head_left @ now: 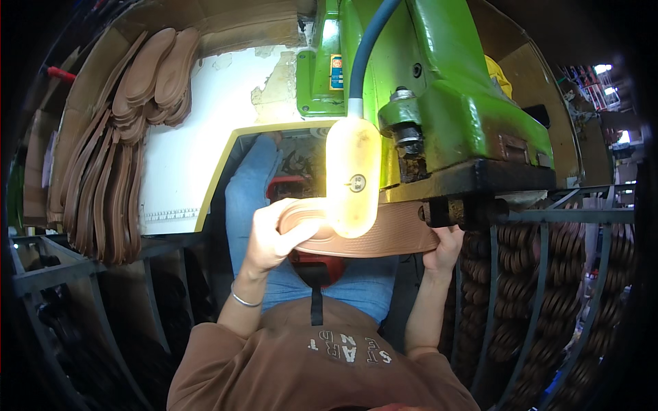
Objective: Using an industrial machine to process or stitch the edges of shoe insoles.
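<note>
A brown shoe sole (391, 236) is stretched between my two hands, just in front of the green machine (452, 103). My left hand (271, 236) grips its left end, the thumb lying on the upper face. At the other end, my right hand (445, 246) pinches the sole's edge below the machine's black roller part (466, 212). A glowing lamp (353, 178) on a bent blue-grey tube hangs in front of the sole and hides part of it. Whether the sole touches the machine cannot be made out.
Brown soles (147, 75) lie piled on the white tabletop (181, 157) at the left, with more standing in a row (99, 185). Its yellow edge (218, 171) curves around my leg. Metal racks (534, 288) packed with brown soles stand at the right. A cardboard wall (240, 27) borders the table.
</note>
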`<action>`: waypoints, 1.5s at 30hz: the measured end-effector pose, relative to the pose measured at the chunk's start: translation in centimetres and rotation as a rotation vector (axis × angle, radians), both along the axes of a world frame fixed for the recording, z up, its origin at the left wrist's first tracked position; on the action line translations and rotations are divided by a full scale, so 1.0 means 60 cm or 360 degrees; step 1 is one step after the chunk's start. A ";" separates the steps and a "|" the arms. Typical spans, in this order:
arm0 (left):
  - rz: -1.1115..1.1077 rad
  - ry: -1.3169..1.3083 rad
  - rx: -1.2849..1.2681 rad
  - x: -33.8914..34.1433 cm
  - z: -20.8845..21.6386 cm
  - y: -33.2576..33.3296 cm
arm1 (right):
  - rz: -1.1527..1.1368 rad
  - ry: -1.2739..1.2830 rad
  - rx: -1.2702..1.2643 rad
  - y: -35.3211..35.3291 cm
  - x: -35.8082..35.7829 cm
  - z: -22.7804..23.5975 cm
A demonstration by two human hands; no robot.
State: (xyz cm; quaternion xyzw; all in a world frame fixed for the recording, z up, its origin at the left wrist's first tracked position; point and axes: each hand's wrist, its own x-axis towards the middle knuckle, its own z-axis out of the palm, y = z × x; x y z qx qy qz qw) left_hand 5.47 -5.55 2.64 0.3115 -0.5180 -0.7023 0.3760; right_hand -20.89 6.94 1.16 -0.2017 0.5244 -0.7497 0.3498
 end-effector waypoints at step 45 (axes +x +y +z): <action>0.0109 -0.0417 -0.0141 0.094 -0.007 0.005 | 0.0115 -0.0117 -0.0082 -0.053 0.102 0.013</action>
